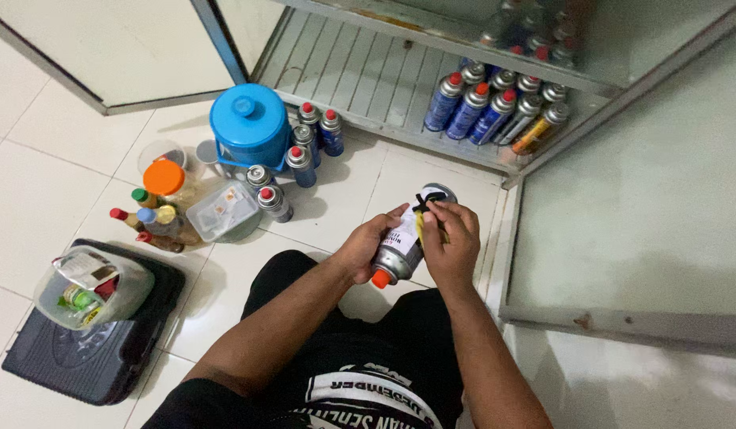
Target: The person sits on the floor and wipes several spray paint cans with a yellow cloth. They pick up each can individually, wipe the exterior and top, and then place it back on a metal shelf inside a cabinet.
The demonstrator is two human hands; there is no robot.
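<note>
My left hand (369, 242) grips a silver gas canister (400, 250) with an orange cap, held tilted with the cap toward me. My right hand (451, 238) rests on the canister's upper side, its fingers pinching a small yellow and black strip (421, 213) against the can. Both hands are over the white tiled floor (58, 183) in front of an open glass cabinet (360, 75).
Several blue and silver canisters (495, 107) stand on the cabinet's bottom shelf. More canisters (304, 155) stand on the floor by a blue lidded jar (250, 123). Sauce bottles (157, 222), plastic containers (223, 210) and a black mat (98, 349) lie left.
</note>
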